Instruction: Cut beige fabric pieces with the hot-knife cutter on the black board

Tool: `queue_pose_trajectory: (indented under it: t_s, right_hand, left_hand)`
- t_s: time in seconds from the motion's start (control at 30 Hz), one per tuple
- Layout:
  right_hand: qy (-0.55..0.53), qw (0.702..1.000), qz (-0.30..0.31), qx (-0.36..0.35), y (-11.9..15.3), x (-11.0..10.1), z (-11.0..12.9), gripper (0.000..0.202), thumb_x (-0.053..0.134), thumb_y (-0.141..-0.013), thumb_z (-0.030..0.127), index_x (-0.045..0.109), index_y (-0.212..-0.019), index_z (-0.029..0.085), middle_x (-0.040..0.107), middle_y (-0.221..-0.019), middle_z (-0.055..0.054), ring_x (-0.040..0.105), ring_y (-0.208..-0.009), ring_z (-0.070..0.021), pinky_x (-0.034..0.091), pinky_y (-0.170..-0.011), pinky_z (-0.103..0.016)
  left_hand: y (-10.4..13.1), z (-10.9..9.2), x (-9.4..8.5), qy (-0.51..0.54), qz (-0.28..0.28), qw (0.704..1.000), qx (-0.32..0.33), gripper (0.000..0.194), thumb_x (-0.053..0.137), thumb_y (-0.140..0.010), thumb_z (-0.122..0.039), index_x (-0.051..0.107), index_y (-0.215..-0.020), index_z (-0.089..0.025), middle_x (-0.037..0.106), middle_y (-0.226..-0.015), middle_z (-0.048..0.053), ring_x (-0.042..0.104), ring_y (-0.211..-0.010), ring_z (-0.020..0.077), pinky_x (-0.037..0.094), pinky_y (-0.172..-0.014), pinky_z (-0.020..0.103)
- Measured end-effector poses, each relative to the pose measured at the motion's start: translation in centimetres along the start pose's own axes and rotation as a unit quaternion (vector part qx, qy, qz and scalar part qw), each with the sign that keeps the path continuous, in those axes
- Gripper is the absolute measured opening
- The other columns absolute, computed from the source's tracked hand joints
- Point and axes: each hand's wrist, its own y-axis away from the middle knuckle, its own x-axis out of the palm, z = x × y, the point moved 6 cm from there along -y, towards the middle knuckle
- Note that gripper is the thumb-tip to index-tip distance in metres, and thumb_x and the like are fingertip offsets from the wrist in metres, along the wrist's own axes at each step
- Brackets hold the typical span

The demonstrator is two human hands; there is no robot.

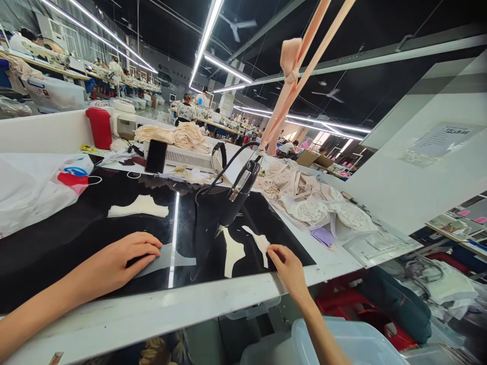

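Observation:
My left hand (133, 256) rests on the black mat (87, 238), its fingertips on a grey translucent template (180, 260); the fingers are partly apart. At the right, my right hand (283, 261) pinches the edge of a small white fabric piece (262, 243). Between the hands lies a cream cut piece (233, 252), just below the tip of a black hand tool (243, 187) that hangs from peach straps (291, 76). Another cream piece (139, 207) lies flat beyond my left hand.
A white plastic bag (34, 187) lies at the left. Behind the mat are a phone (156, 156), a red container (99, 128) and stacked peach fabric (175, 137). Lace bra parts (304, 195) pile up at the right. A clear bin (342, 342) is below the white table edge (171, 310).

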Motion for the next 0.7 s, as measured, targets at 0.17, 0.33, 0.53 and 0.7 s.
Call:
queue_pose_trajectory:
  t_s: [0.17,0.33,0.53,0.7]
  right_hand:
    - [-0.05,0.998,-0.035,0.034,-0.4,-1.1,-0.4,0.042,0.066,-0.083,0.064,0.076,-0.088,0.023,0.076,-0.093,-0.007,0.066,-0.084,-0.0256,0.05,-0.078,-0.037]
    - [-0.11,0.988,-0.079,0.074,-0.8,-1.9,-1.1,0.044,0.073,-0.078,0.063,0.078,-0.092,0.022,0.075,-0.093,-0.007,0.064,-0.082,-0.0231,0.052,-0.074,-0.035]
    - [-0.205,0.967,-0.113,0.105,-1.4,-2.0,-1.5,0.05,0.077,-0.076,0.063,0.079,-0.103,0.02,0.075,-0.099,-0.007,0.064,-0.079,-0.0195,0.051,-0.061,-0.028]
    - [-0.277,0.948,-0.11,0.115,-2.0,-1.5,-1.5,0.043,0.08,-0.08,0.056,0.077,-0.105,0.021,0.073,-0.109,-0.005,0.068,-0.087,-0.0185,0.053,-0.059,-0.024]
  left_hand:
    - [0.0,0.2,0.1,-0.013,-0.004,1.0,0.0,0.028,0.054,-0.104,-0.04,0.08,-0.104,-0.029,0.073,-0.127,-0.001,0.068,-0.116,0.0191,0.052,-0.107,0.028]
    - [-0.1,0.5,0.1,-0.016,0.004,1.0,0.012,0.032,0.053,-0.104,-0.045,0.081,-0.106,-0.03,0.074,-0.127,0.002,0.069,-0.117,0.021,0.055,-0.106,0.029]
    - [0.0,0.5,0.1,-0.003,0.0,1.0,-0.001,0.028,0.054,-0.104,-0.039,0.081,-0.105,-0.029,0.074,-0.127,0.001,0.068,-0.118,0.0199,0.053,-0.108,0.028]
    - [0.0,0.2,-0.1,-0.005,0.009,1.0,-0.005,0.027,0.054,-0.104,-0.038,0.08,-0.105,-0.03,0.073,-0.128,0.0,0.068,-0.118,0.0202,0.053,-0.108,0.028]
